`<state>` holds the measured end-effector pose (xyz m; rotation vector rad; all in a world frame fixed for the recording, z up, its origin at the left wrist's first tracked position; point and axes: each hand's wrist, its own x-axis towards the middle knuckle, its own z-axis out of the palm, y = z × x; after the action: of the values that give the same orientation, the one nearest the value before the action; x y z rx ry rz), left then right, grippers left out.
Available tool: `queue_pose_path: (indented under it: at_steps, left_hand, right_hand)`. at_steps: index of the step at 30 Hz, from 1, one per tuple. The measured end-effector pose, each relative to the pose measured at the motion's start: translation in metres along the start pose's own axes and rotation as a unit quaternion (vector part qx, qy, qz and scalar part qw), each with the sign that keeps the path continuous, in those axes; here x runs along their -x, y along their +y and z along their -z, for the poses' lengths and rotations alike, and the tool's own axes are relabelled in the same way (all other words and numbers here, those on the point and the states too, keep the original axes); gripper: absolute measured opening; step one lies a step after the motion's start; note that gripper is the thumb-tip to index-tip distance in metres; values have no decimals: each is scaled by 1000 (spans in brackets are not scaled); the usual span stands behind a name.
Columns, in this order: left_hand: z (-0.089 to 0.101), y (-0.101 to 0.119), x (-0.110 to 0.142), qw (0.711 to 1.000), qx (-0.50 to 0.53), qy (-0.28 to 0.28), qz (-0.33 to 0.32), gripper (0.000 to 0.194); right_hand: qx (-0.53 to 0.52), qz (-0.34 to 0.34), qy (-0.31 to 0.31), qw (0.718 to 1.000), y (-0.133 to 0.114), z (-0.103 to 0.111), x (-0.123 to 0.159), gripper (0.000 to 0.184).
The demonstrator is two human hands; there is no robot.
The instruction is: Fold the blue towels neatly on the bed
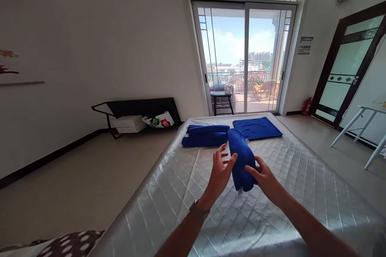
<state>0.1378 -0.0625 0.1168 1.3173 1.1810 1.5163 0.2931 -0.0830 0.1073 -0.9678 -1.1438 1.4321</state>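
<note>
Blue cloth roll (240,158)'s gripped in your right hand (267,177) over the quilted mattress (175,176), left hand (220,172) spread beside it, so looks like this one's basically rolled, the rolled pile (206,138)'s done, and just the flat cloth (259,127) remains.

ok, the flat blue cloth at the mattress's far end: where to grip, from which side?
I'd pinch the flat blue cloth by its near right corner, coming from the right. It lies flat on the mattress with that corner exposed; the held blue roll appears beside its left edge.
</note>
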Motion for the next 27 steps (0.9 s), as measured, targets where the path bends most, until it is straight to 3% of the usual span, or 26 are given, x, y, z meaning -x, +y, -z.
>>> queue_pose_path:
  at_steps: [1, 3, 5, 7, 12, 17, 21, 24, 27]
  left_hand:
    - [5, -5, 19, 998, -54, 16, -29, 49]
    - [15, -13, 58, 989, -130, -39, -56, 44]
    - [22, -19, 90, 980, -148, -123, -43, 39]
    - [26, -26, 113, 983, -115, -146, -1, 37]
    - [23, -42, 139, 989, 47, -92, 106, 39]
    - [19, -38, 148, 986, 113, -32, 120, 40]
    - [20, -30, 152, 980, 142, 25, 139, 51]
    - [30, -27, 148, 973, 171, 81, 135, 60]
    - [56, -26, 138, 969, 177, 152, 88, 57]
  right_hand:
    - [6, -8, 15, 1000, 7, 1, 7, 65]
    - [39, -16, 41, 998, 22, 2, 21, 63]
    - [99, 1, 59, 993, 38, 2, 33, 55]
    - [168, 29, 68, 983, 48, 3, 43, 49]
    - [277, 35, 61, 958, 47, 7, 60, 47]
    - [280, 44, 79, 956, 40, 14, 68, 52]
    - [235, 21, 67, 970, 32, 21, 72, 52]
    - [196, -18, 71, 978, 20, 31, 74, 51]
    - [136, -6, 117, 984, 2, 49, 76, 51]
